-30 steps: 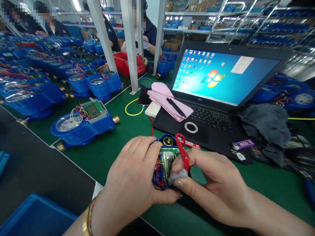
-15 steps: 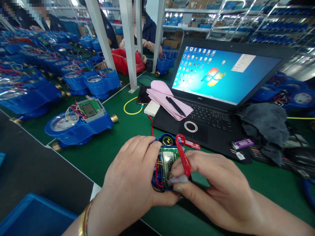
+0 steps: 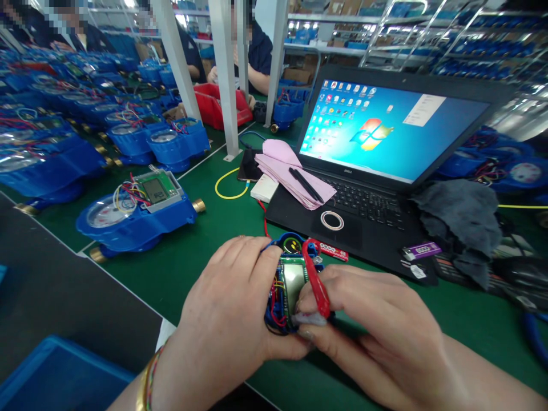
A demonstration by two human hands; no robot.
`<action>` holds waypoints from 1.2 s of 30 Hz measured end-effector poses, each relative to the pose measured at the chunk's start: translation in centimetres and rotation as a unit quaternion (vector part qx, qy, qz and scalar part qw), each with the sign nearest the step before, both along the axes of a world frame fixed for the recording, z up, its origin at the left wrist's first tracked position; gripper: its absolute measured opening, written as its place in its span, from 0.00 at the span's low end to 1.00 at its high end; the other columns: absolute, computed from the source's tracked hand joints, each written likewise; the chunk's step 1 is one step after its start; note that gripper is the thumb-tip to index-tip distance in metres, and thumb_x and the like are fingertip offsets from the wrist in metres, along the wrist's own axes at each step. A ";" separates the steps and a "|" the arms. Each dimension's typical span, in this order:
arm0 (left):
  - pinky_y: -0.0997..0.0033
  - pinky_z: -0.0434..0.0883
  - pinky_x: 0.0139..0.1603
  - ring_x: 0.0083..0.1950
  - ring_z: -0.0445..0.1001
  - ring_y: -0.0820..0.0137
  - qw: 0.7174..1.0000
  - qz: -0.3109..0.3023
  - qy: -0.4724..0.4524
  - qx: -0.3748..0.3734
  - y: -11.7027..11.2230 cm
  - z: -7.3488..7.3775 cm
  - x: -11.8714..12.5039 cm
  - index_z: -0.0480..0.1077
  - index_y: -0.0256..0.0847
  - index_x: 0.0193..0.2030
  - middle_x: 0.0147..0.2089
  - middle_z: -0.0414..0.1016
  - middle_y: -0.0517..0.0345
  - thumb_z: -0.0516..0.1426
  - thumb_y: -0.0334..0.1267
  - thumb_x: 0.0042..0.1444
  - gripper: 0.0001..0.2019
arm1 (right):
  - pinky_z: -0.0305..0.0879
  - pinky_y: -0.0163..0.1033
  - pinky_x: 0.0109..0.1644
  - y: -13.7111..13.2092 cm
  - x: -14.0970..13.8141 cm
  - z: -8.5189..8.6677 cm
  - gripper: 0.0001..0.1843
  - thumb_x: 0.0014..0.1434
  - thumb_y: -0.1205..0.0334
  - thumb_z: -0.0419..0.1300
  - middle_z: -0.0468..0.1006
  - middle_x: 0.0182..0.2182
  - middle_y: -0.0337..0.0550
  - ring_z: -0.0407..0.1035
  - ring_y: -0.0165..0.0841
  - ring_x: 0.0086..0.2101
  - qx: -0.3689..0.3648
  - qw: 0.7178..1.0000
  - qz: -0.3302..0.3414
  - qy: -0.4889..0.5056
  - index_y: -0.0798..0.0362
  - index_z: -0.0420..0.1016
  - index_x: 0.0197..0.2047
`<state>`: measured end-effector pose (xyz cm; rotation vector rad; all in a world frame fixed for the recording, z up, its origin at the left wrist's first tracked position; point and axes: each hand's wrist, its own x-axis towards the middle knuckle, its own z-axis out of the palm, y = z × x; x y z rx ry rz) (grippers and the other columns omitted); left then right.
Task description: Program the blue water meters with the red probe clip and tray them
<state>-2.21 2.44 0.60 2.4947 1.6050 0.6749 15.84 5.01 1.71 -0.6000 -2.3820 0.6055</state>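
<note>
My left hand (image 3: 231, 297) is wrapped round the near side of a small blue-cased circuit unit (image 3: 294, 275), which has a blank grey display, a green board and coloured wires. Between the thumb and fingers of my right hand (image 3: 372, 319) is a grey-wrapped piece (image 3: 309, 318), held at the lower right corner of that unit. A red band-like lead (image 3: 315, 277) rises from my right fingers and curls over the unit's top right. My fingers hide where the grey piece meets the board. To the left rests a blue water meter (image 3: 137, 217) with an open display board.
Behind the hands stands an open laptop (image 3: 363, 177) bearing pink papers (image 3: 295, 177), pens and a ring. A grey cloth (image 3: 460, 222) lies at the right. Many blue meters fill the left, near a red bin (image 3: 214, 108); co-workers sit behind. A blue tray (image 3: 55, 365) is lower left.
The digits on the unit's display are gone and it looks blank. My right hand has shifted slightly down, and the red lead has moved a little left.
</note>
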 end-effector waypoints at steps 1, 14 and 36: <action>0.50 0.67 0.53 0.49 0.68 0.54 1.000 -0.001 -0.002 0.000 0.0 0.0 0.0 0.68 0.34 0.45 0.48 0.71 0.45 0.65 0.53 0.34 0.33 | 0.66 0.35 0.31 0.0 0.0 0.0 0.02 0.62 0.68 0.54 0.72 0.25 0.40 0.69 0.31 0.26 -0.014 1.000 0.008 0.005 0.54 0.67 0.36; 0.47 0.67 0.53 0.49 0.69 0.53 1.000 -0.003 -0.013 0.002 -0.1 0.0 0.0 0.68 0.32 0.45 0.48 0.71 0.43 0.67 0.53 0.30 0.36 | 0.64 0.35 0.33 0.1 -0.1 0.0 0.04 0.60 0.74 0.54 0.72 0.27 0.41 0.67 0.31 0.28 -0.060 0.997 0.048 0.032 0.56 0.66 0.37; 0.44 0.68 0.51 0.49 0.69 0.52 0.999 0.006 -0.028 -0.029 0.0 0.3 0.0 0.68 0.34 0.44 0.48 0.71 0.42 0.60 0.56 0.42 0.29 | 0.69 0.37 0.31 -0.7 0.6 -0.8 0.06 0.63 0.64 0.53 0.76 0.29 0.44 0.69 0.32 0.28 -0.005 1.000 0.019 0.003 0.53 0.70 0.35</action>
